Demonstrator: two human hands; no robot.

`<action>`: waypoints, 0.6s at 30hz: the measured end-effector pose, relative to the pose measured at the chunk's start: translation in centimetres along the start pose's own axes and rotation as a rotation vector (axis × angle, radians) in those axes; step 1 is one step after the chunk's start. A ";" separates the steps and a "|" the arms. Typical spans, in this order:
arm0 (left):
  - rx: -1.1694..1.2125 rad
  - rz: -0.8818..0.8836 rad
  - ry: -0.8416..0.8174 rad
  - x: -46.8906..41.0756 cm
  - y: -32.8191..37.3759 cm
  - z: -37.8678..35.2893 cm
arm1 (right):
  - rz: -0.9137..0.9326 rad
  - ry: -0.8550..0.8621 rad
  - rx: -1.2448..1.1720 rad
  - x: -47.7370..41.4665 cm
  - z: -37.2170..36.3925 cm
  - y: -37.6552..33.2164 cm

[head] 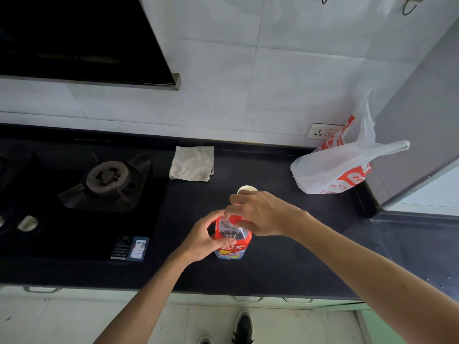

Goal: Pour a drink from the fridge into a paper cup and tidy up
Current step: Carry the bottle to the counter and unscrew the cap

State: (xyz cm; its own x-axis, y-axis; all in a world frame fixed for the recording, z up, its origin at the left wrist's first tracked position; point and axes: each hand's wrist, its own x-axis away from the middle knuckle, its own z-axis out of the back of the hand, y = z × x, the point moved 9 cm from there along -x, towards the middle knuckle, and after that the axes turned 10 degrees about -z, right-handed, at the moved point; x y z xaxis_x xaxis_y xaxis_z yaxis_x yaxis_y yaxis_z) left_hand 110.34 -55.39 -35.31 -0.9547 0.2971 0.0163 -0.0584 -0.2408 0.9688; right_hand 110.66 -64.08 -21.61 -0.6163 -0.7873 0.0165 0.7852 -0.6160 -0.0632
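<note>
A clear plastic drink bottle with a red and blue label stands upright on the black counter. My left hand grips its body from the left. My right hand is over the bottle's top, its fingers curled round the red cap. Just behind my right hand a white paper cup stands on the counter; only its rim shows.
A gas hob with a burner fills the counter's left. A folded grey cloth lies at the back. A white and red plastic bag sits at the right next to a grey door. A wall socket is behind it.
</note>
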 end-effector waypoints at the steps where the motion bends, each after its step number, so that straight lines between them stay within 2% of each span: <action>1: 0.005 -0.007 0.003 0.0 0.1 0.0 | -0.053 0.016 -0.013 0.0 0.0 0.3; 5: 0.008 -0.024 0.000 0.1 0.1 0.0 | -0.191 -0.016 -0.046 0.0 -1.1 1.0; 13: 0.011 -0.040 0.004 0.2 0.3 -0.2 | 0.014 -0.173 0.039 0.2 -0.9 -0.2; 18: 0.009 -0.040 0.009 0.1 0.2 -0.2 | -0.041 -0.036 -0.118 0.2 -0.1 -0.4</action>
State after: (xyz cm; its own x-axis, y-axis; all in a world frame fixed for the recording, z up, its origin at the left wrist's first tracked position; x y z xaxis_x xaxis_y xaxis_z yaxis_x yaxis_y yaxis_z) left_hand 110.14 -55.53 -35.20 -0.9542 0.2981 -0.0245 -0.0938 -0.2204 0.9709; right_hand 110.21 -63.96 -21.68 -0.6433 -0.7635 0.0569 0.7458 -0.6417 -0.1788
